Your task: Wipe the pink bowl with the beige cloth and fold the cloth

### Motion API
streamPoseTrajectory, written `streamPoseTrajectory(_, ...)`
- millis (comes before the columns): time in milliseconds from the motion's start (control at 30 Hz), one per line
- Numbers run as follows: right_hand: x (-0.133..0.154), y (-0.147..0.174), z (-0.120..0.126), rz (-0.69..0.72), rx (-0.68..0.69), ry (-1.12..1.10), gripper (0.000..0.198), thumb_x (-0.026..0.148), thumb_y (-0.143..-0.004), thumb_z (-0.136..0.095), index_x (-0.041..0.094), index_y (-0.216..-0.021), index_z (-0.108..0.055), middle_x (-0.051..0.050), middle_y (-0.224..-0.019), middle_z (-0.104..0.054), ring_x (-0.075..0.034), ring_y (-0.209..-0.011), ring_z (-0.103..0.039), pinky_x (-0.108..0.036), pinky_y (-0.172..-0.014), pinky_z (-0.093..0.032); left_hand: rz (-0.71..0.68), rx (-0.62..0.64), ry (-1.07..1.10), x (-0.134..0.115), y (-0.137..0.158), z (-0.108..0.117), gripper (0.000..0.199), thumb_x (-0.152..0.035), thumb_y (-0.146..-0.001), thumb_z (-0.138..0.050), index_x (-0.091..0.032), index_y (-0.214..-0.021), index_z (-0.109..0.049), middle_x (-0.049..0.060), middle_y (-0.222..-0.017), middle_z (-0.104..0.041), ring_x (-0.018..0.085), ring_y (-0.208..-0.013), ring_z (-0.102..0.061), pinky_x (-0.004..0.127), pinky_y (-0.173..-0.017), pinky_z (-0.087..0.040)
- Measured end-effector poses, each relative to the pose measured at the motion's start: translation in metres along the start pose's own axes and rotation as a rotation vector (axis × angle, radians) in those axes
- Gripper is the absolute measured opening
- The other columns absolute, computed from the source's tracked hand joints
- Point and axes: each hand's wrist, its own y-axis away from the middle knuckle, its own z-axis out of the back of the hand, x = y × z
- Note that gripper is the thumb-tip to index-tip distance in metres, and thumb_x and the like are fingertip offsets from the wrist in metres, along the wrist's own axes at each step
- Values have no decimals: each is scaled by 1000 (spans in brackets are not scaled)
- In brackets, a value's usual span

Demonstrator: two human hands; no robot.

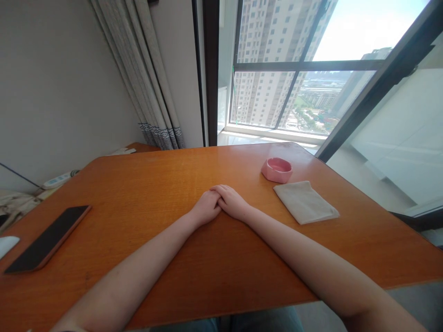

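My left hand point(206, 207) and my right hand point(233, 202) rest together near the middle of the wooden table point(155, 184). The right fingers lie across the left hand, and both hands are closed against each other. No object shows in either; the inside of the left palm is hidden. To the right of my right hand lies a folded pale cloth point(306, 203), apart from it. Just behind the cloth stands a small pink bowl point(277, 171) with thick, angular sides; its visible inside holds nothing.
A flat black slab with a reddish-brown edge point(50, 237) lies at the table's left side, beside a partly seen white object point(7, 246). A power strip point(58, 180) sits beyond the left edge. Behind are a grey curtain point(152, 92) and a large window point(277, 64).
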Motion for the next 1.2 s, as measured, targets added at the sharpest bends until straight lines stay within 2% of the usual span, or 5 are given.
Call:
streamPoseTrajectory(400,-2,-1,1,-17,1,-74,38,6,-74,-46,15,-109,-57,-10,-108,-64,-20,-105,-56,-37,-96,-42,-6,8,4,0,0,0,26,-11,-72,-48,-16,-95,-60,10,-102,-66,23,-98,-59,39,-92,-45)
streamPoseTrajectory(567,-10,-1,26,-90,186,-330,40,18,-80,-54,18,-119,-51,-7,-116,-62,-17,-103,-59,-33,-92,-47,-12,22,-25,-5,1,4,14,-15,-76,-47,-17,-84,-58,7,-89,-64,21,-86,-58,35,-81,-45)
streamPoseTrajectory(833,-32,24,121,-625,-204,624,40,31,-81,-54,17,-119,-51,-17,-122,-48,-30,-100,-57,-41,-80,-47,-20,60,13,-5,1,9,10,-20,-81,-46,-18,-81,-56,3,-75,-59,15,-72,-52,28,-68,-41)
streamPoseTrajectory(967,-57,38,141,-844,-122,662,46,43,-81,-53,14,-116,-50,-17,-115,-50,-26,-90,-59,-35,-72,-46,-5,72,16,-6,1,10,12,-21,-81,-46,-18,-81,-58,3,-76,-60,16,-72,-52,29,-69,-41)
streamPoseTrajectory(1200,-93,43,127,-839,-8,706,42,40,-79,-56,10,-107,-54,-18,-101,-56,-28,-94,-58,-35,-73,-44,-28,60,-6,-7,2,10,10,-20,-81,-47,-18,-82,-57,3,-76,-60,16,-73,-52,28,-69,-41)
